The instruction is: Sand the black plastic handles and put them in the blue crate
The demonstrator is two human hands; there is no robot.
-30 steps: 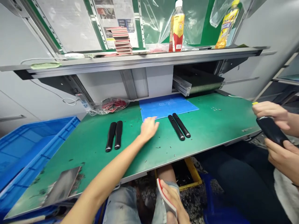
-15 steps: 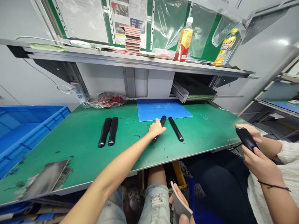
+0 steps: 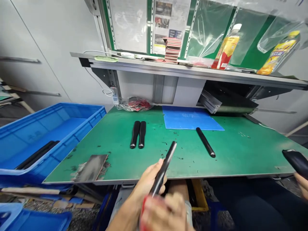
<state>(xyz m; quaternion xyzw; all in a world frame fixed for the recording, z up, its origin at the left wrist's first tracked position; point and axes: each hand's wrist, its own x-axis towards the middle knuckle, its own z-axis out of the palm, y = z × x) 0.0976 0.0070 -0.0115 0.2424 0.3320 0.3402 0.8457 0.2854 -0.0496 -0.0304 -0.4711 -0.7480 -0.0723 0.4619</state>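
Note:
My left hand (image 3: 150,176) is closed around a black handle-like bar (image 3: 166,163), raised at a slant in front of the table edge. My right hand (image 3: 173,211), blurred by motion, grips a red-backed sanding pad (image 3: 146,211) against or very near the bar's lower end; the exact contact is hidden. On the green tabletop two similar black bars (image 3: 139,134) lie side by side to the left. Another black bar (image 3: 205,142) lies alone to the right, its upper end by the blue sheet (image 3: 192,118).
A worn grey sheet (image 3: 92,168) with dark dust lies at the front left. Beside the table stands a blue crate (image 3: 72,128) holding black bars. Stacked red pads (image 3: 172,49) and bottles stand on the shelf (image 3: 154,65). At right, a co-worker's hand (image 3: 302,184) holds a black piece.
My left hand has lifted the black bar off the table and drawn it toward me. My right hand has brought the sanding pad up to it. The view has swung left.

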